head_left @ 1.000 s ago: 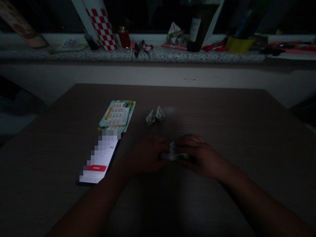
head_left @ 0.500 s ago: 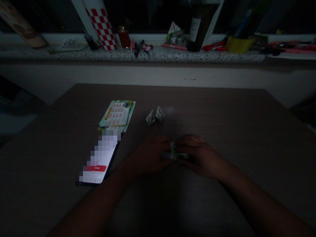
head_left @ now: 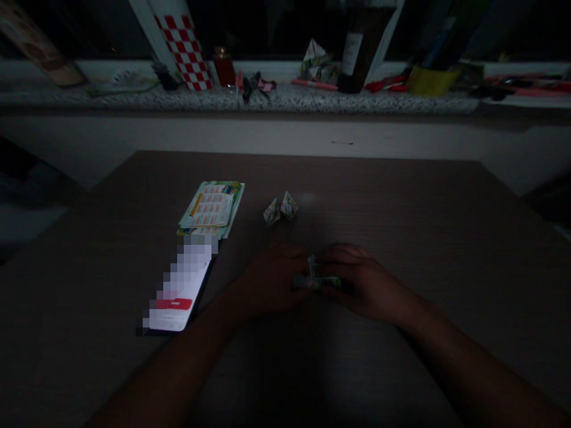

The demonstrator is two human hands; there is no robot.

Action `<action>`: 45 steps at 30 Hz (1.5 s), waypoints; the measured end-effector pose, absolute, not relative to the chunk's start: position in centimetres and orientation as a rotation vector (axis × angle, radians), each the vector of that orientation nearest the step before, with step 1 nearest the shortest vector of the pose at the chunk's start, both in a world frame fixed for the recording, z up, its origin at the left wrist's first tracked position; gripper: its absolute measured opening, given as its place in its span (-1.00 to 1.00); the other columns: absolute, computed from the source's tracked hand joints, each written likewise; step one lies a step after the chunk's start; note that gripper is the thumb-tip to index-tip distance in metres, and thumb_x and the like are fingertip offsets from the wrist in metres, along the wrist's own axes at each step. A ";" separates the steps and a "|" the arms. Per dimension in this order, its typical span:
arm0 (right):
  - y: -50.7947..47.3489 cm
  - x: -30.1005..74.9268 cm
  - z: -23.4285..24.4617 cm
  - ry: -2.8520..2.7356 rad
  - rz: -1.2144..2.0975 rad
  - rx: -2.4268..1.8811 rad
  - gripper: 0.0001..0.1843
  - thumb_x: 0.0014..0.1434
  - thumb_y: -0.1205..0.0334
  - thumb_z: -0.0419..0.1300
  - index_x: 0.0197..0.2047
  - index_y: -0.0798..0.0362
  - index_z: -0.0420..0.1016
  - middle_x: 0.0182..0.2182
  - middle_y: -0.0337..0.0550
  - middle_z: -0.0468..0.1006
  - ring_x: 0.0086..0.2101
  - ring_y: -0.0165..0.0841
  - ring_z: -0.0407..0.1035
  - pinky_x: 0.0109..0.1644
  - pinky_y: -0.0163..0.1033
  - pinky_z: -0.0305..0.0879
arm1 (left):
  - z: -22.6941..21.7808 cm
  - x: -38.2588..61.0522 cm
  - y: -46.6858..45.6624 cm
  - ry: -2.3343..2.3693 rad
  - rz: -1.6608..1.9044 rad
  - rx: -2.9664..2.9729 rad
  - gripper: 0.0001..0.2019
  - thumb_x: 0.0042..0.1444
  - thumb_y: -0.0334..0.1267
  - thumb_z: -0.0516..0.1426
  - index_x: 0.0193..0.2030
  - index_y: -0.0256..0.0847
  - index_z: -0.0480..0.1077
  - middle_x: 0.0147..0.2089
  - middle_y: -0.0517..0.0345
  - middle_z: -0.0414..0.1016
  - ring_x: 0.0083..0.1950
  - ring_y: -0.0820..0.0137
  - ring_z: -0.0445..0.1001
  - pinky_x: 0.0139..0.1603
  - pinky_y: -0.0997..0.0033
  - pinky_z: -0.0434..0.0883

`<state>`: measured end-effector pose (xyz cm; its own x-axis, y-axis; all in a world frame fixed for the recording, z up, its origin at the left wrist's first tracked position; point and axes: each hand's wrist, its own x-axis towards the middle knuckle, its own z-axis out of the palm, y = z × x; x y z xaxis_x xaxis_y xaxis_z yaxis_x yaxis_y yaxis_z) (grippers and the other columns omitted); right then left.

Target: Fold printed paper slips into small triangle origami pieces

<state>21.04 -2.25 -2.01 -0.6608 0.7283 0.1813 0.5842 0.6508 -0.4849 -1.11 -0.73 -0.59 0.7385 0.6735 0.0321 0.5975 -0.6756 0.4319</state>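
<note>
Between my two hands, low over the table, is a small folded piece of printed paper in white and green. My left hand grips its left side, with thumb and fingers closed around the edge. On the other side, my right hand pinches the right part, its fingers bent over the top. Much of the paper is hidden by my fingers, and the light is dim. Just beyond my hands stand two small folded paper pieces with pointed tops, side by side.
Left of my hands lies a lit phone, partly blurred out. Behind it is a stack of printed scratch cards or slips. Along the granite windowsill stand a red-checked cylinder, a dark bottle and a yellow holder.
Almost nothing differs; both hands keep the same grip on the folded paper in the same spot.
</note>
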 end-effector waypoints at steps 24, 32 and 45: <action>-2.3 21.1 -2.0 -2.479 0.563 -1.013 -0.61 0.12 0.29 0.27 0.04 -0.11 0.47 -0.06 -0.13 0.52 -0.01 -0.22 0.35 0.11 -0.02 0.21 | -0.4 -3.5 0.7 0.796 0.246 2.413 -0.63 -0.05 -0.40 0.23 -0.05 -0.17 0.42 0.05 0.08 0.46 0.09 0.25 0.39 0.16 0.21 0.24; -2.3 21.1 -2.2 -2.481 0.567 -1.006 -0.63 0.13 0.29 0.26 0.03 -0.11 0.48 -0.05 -0.13 0.52 0.00 -0.21 0.34 0.12 0.00 0.21 | -0.2 -3.5 0.8 0.823 0.229 2.362 -0.67 -0.01 -0.41 0.22 -0.05 -0.18 0.45 0.06 0.05 0.48 0.12 0.26 0.39 0.19 0.19 0.24; -2.2 21.2 -2.1 -2.471 0.560 -1.006 -0.64 0.13 0.31 0.26 0.02 -0.10 0.49 -0.06 -0.12 0.53 -0.01 -0.22 0.36 0.10 -0.02 0.24 | -0.5 -3.6 0.7 0.820 0.254 2.374 -0.67 -0.02 -0.40 0.22 -0.06 -0.18 0.45 0.05 0.06 0.48 0.10 0.27 0.41 0.18 0.19 0.26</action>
<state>21.15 -2.19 -2.13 -0.6544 0.7233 0.2203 0.5576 0.6584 -0.5056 -3.59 0.74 -0.55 0.7900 0.6130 -0.0158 0.4964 -0.6242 0.6032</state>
